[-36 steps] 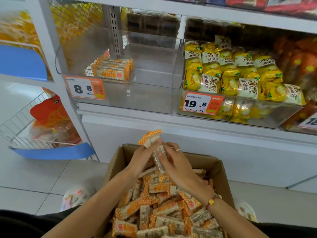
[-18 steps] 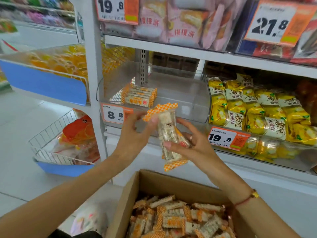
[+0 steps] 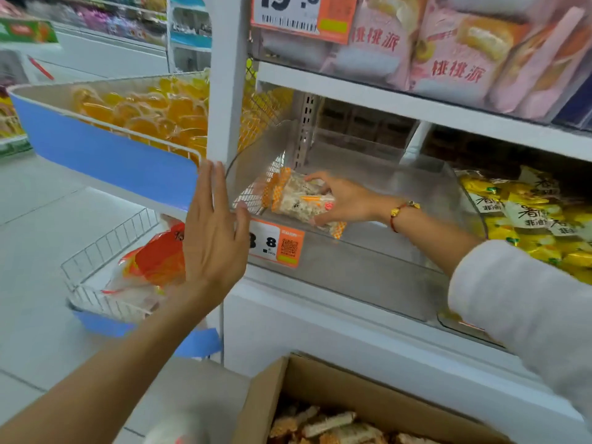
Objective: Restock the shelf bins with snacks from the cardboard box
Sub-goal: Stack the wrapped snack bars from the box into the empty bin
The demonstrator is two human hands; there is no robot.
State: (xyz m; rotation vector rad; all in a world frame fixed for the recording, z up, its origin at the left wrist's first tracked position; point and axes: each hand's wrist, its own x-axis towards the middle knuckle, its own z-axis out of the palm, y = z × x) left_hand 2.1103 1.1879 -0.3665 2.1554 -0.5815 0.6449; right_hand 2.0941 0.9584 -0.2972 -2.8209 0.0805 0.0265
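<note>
The right hand (image 3: pixel 344 200) reached inside the clear plastic shelf bin (image 3: pixel 368 270), its fingers (image 3: pixel 315 178) clamped on a bundle of orange-checked wrapped snack bars (image 3: pixel 299 200) held at the bin's left end, above its floor. The left hand (image 3: pixel 213 238) was flat, fingers together, against the bin's front-left corner. Below the bin, the brown cardboard box (image 3: pixel 272 398) held more such bars. Right of the bin lay yellow snack bags (image 3: pixel 531 216).

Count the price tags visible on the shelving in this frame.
2. One price tag on the clear bin's front, partly behind the left hand; another cropped at the top edge. Others may be out of view.
</note>
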